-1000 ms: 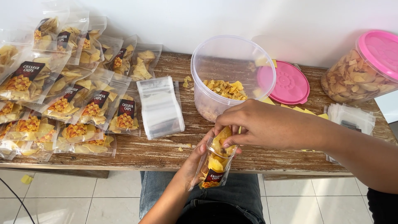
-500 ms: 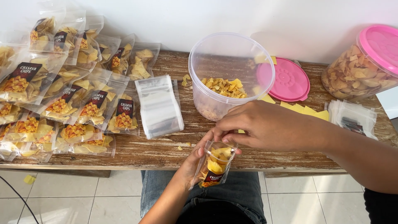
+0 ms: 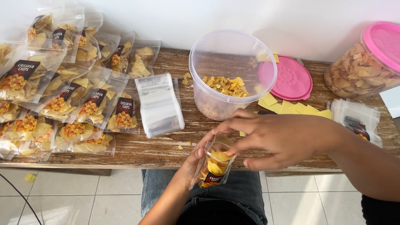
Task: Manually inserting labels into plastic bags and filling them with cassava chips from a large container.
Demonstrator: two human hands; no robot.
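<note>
Both hands meet at the near edge of a wooden table [image 3: 166, 146], seen from above. Left hand [image 3: 192, 160] comes up from below and is wrapped around a small clear stand-up pouch [image 3: 214, 164], holding it upright just past the table's near edge, over the person's lap. Yellow chips show through the pouch, which looks about two thirds full, and a dark label sits low on its front. Right hand [image 3: 279, 135] reaches in from the right with thumb and forefinger pinched at the pouch's open mouth; the other fingers are loosely spread.

Filling appears to be the step in hand, or just ending. A fair judgement is that the mouth next needs pressing flat, with no chip caught in the seal.

Farther back, in the middle, stands a large clear tub [image 3: 231, 71] with a low layer of chips inside. Its pink lid [image 3: 287, 80] lies just to its right. At far right a second, full jar with pink lid [image 3: 362, 62] leans. A stack of empty pouches [image 3: 159, 105] lies left of the tub, and many filled pouches [image 3: 62, 96] cover the left side.
</note>
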